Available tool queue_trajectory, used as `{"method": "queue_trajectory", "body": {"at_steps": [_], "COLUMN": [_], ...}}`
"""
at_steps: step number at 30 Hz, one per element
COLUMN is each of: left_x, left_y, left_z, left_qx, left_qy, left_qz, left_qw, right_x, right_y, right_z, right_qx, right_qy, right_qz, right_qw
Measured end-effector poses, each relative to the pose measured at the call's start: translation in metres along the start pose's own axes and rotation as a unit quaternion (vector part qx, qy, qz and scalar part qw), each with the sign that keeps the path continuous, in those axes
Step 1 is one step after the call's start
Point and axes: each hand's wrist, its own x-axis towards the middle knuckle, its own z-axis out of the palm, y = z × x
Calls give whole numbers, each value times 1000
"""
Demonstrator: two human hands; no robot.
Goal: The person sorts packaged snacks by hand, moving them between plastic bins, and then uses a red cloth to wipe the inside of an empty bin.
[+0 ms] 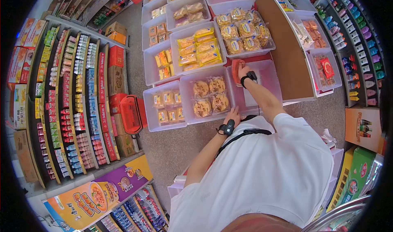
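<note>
My right hand (244, 72) is closed on a red cloth (236, 70), pressed against the far left inner wall of a pale translucent plastic bin (266, 80) that has no goods in it. My left hand (233, 115) rests at the near rim, where this bin meets its neighbour, with fingers stretched out and nothing visible in them. That neighbouring bin (189, 119) holds several bagged round pastries (201, 88). Both wrists wear black devices.
Yellow-packaged bread (198, 51) and bagged round cakes (241, 31) fill bins farther off. Small packaged cakes (168, 107) lie in a bin at left. A brown board (292, 68) borders the right. A red shopping basket (132, 115) stands by the drink shelves.
</note>
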Motion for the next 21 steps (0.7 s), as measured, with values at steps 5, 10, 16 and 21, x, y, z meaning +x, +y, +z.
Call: {"method": "queue_trajectory", "body": {"at_steps": [5, 10, 16, 21], "left_x": [4, 7, 11, 19], "left_y": [0, -1, -11, -8], "left_z": [-5, -23, -26, -29], "left_qx": [6, 43, 64, 131], "left_qy": [-30, 21, 0, -63], "left_qz": [-67, -86, -61, -61], "left_qw": [997, 995, 996, 988], "right_x": [-44, -54, -26, -2], "right_y": [-35, -38, -16, 12], "right_z": [-8, -27, -37, -84], "right_qx": [-9, -10, -40, -46], "right_qy": [-43, -47, -74, -1], "right_qz": [-41, -105, -80, -50], "right_qw": [998, 993, 993, 998]}}
